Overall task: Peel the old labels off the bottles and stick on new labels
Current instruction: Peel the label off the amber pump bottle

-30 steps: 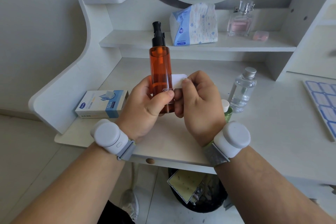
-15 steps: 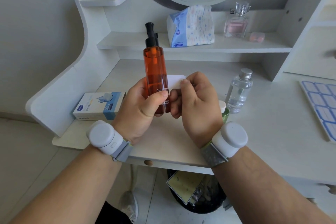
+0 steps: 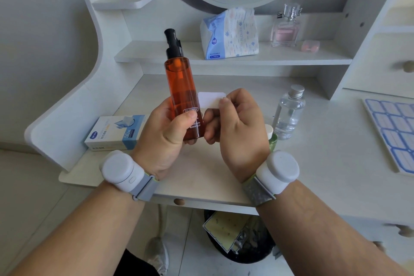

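Left hand: wrapped round the lower body of the orange pump bottle, thumb pressed across the front over the printed text. Bottle held upright, slightly tilted, above the white dressing table; black pump head at top.

Right hand: thumb and forefinger pinched together on a white label, remaining fingers curled below. Label just beside the bottle's right flank, its left edge meeting or passing behind the bottle; whether stuck there cannot be told.

Clear bottle with silver cap: standing on the table, right of the right hand, apart from it. Green bottle with white cap: mostly hidden behind the right wrist.

Sheet of blue-bordered labels: flat at the table's right edge.

Blue-and-white box: on the table, left of the left hand.

Upper shelf: tissue pack, pink perfume bottle, small pink item.

Both wrists: grey round devices on straps.

Below the table: dark bin containing a yellowish sheet.
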The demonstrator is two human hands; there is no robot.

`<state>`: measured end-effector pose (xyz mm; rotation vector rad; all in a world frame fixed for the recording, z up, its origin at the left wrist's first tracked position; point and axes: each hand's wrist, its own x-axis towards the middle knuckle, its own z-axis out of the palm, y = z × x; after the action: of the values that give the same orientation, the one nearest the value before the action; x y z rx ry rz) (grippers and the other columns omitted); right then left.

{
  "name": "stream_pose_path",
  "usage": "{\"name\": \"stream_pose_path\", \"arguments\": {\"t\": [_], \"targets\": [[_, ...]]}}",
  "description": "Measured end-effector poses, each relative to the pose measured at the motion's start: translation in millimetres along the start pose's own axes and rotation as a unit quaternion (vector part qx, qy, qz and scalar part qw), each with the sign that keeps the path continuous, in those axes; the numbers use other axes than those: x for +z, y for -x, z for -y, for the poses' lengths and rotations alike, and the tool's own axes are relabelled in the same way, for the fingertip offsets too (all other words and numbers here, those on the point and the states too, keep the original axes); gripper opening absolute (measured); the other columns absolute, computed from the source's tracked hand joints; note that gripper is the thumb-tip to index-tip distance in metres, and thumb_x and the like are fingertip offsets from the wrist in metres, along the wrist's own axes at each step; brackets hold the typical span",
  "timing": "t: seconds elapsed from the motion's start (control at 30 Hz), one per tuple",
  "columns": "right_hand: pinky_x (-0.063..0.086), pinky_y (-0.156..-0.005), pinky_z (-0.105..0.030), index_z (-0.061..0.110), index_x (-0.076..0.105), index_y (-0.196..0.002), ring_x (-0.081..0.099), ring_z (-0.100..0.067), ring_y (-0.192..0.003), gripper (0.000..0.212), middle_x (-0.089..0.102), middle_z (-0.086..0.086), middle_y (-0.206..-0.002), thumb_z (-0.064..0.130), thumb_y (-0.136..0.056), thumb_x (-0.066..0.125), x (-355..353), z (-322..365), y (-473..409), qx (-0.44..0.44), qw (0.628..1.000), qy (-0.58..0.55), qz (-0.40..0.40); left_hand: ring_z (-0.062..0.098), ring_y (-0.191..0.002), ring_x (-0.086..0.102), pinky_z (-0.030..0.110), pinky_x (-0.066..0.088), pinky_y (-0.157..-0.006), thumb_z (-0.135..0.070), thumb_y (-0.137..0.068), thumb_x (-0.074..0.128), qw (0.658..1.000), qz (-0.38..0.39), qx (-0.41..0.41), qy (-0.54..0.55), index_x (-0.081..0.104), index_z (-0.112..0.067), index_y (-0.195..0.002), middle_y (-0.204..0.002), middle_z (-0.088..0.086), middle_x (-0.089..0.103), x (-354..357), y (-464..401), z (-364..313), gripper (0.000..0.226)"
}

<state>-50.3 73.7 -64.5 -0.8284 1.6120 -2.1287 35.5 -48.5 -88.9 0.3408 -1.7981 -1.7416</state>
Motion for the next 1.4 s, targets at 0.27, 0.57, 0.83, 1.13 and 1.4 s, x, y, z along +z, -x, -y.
{"name": "stream_pose_path", "arguments": {"t": [0.27, 0.57, 0.83, 1.13, 1.4], "targets": [[0.062, -0.062, -0.052, 0.013, 0.043, -0.086, 0.071, -0.030, -0.058, 0.019, 0.073, -0.014, -0.074, 0.016, -0.104, 0.042, 4.0, -3.3, 1.7, -0.009, 0.999, 0.033, 0.015, 0.029, -0.083, 0.074, 0.042, 0.054, -0.068, -0.045, -0.076, 0.068, 0.995, -0.087, 0.005, 0.047, 0.063, -0.023, -0.112, -0.087, 0.003, 0.071, 0.8, -1.7, -0.7, 0.042], [0.055, -0.062, -0.047, 0.026, 0.048, -0.082, 0.066, -0.022, -0.060, 0.024, 0.066, -0.001, -0.067, 0.022, -0.091, 0.069, 2.1, -14.8, -0.5, -0.094, 0.973, 0.202, -0.057, 0.019, -0.079, 0.071, 0.030, 0.053, -0.061, -0.051, -0.075, 0.067, 0.993, -0.087, 0.014, -0.076, 0.063, -0.030, -0.110, -0.093, 0.000, 0.070, 4.3, -2.3, 1.2, 0.041], [0.057, -0.072, -0.032, 0.011, 0.076, -0.106, 0.064, -0.011, -0.079, 0.017, 0.067, 0.002, -0.093, 0.006, -0.090, 0.071, 0.7, -15.9, 11.4, -0.236, 0.930, 0.268, -0.091, 0.020, -0.090, 0.074, 0.042, 0.064, -0.073, -0.051, -0.080, 0.069, 0.980, -0.100, 0.012, -0.171, 0.061, -0.030, -0.115, -0.093, -0.008, 0.071, 3.1, -0.1, -1.4, 0.042], [0.051, -0.069, -0.027, 0.012, 0.080, -0.092, 0.061, -0.011, -0.079, 0.006, 0.064, 0.000, -0.090, 0.010, -0.092, 0.075, -24.8, -11.6, 79.4, -0.263, 0.915, 0.306, -0.033, -0.008, -0.086, 0.062, 0.010, 0.049, -0.073, -0.041, -0.087, 0.071, 0.949, -0.037, 0.038, -0.310, 0.053, -0.032, -0.114, -0.098, -0.013, 0.068, 13.8, 7.6, -10.1, 0.034], [0.049, -0.075, -0.015, 0.011, 0.075, -0.102, 0.061, -0.009, -0.085, 0.013, 0.062, 0.002, -0.100, 0.005, -0.093, 0.068, -43.4, -57.5, 166.6, -0.213, 0.902, 0.370, 0.063, -0.006, -0.086, 0.058, 0.013, 0.041, -0.072, -0.040, -0.090, 0.073, 0.921, -0.009, 0.065, -0.384, 0.057, -0.023, -0.121, -0.091, -0.018, 0.063, 19.9, 15.0, -6.3, 0.039]]}}
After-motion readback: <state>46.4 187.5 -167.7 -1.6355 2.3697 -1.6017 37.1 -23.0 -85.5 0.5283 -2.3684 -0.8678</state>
